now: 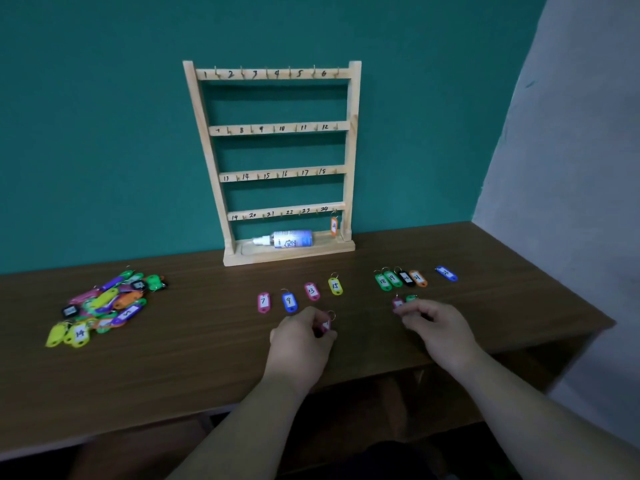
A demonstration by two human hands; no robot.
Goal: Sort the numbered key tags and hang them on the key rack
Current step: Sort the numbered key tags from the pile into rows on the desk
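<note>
Head view: sorting stage judged in hand; a pink tag (326, 325) is pinched by the left hand (300, 344) above the table (207, 368); right hand (438, 329) fingers curled, grip cannot be told; placement in the laid-out row is called for next; key rack (277, 161) holds one orange tag (333, 226).

Two bare forearms seen entering from near edge, one at left, one at right. No sleeves worn within view; no cuffs visible. Left hand (300, 344) bare: no glove, ring or wristband seen. Right hand (437, 327) likewise bare, wrist uncovered. Fingers short, nails too blurred to be judged. Dark garment glimpsed at near edge between arms, detail not discernible.
</note>
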